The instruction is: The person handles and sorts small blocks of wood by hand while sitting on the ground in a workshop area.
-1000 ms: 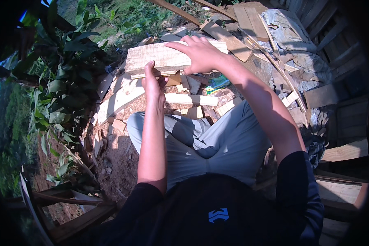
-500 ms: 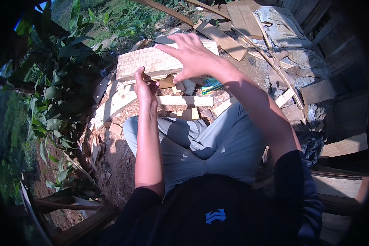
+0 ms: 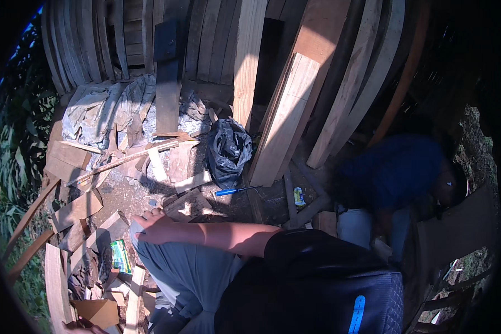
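Note:
My right hand (image 3: 155, 226) rests on my right knee, over the grey trouser leg (image 3: 175, 259). Its fingers lie loosely spread on the cloth, and nothing is in them. Of my left hand (image 3: 88, 329) only a small dark part shows at the lower left edge. Beside it rises the lower end of a thick pale board (image 3: 57, 281); whether the fingers grip it is cut off from view. A brown piece of cardboard or wood (image 3: 97, 313) and a narrow pale strip of wood (image 3: 134, 300) lie close by that hand.
A blue-handled screwdriver (image 3: 227, 192) lies beyond my knee, near a black plastic bag (image 3: 228, 153). Long planks (image 3: 286, 119) lean against the slatted wall. Wood offcuts and a green-yellow packet (image 3: 119, 257) litter the ground. Another person (image 3: 392, 172) bends down at the right.
The view has swung to the right, toward the wall and the other person. My right hand has left the pale board and come down on my knee. My left hand is now mostly out of view.

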The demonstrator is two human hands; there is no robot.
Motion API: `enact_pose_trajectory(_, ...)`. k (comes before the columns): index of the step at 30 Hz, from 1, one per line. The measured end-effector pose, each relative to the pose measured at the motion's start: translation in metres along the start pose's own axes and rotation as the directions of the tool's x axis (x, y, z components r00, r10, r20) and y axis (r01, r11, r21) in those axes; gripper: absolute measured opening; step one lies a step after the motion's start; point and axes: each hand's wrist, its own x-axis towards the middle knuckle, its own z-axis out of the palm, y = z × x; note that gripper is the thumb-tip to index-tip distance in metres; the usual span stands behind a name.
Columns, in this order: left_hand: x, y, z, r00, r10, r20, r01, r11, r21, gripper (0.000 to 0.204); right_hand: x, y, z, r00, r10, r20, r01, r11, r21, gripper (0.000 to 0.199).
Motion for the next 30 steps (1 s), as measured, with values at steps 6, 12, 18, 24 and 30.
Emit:
enact_pose_trajectory(6, -0.001, -0.006, 0.022, 0.999, -0.044, 0.031, 0.043, 0.998, 0.045, 0.042, -0.003, -0.015, -0.001, 0.99, 0.135, 0.05, -0.138, 0.988, 0.074, 0.06)
enact_pose_trajectory(12, -0.045, 0.013, 0.03, 0.996, -0.08, -0.033, 0.079, 0.997, -0.022, 0.04, 0.044, -0.145, -0.026, 0.765, -0.627, -0.148, 0.63, 0.681, 0.373, 0.04)
enact_pose_trajectory(18, -0.079, -0.02, 0.044, 0.999, -0.023, 0.048, 0.037, 0.945, -0.324, 0.029, 0.052, -0.276, -0.07, 0.521, -0.853, 0.03, 0.757, 0.478, 0.445, 0.065)
enact_pose_trajectory(24, -0.096, -0.041, 0.02, 0.999, -0.018, -0.028, 0.013, 0.986, -0.166, 0.057, 0.048, -0.31, -0.051, 0.192, -0.932, 0.307, 0.904, 0.29, 0.315, 0.081)
enact_pose_trajectory(30, -0.104, -0.05, 0.025, 0.998, -0.054, -0.035, 0.058, 0.988, 0.145, 0.062, 0.078, -0.333, -0.033, 0.036, -0.866, 0.498, 0.949, 0.186, 0.255, 0.086)
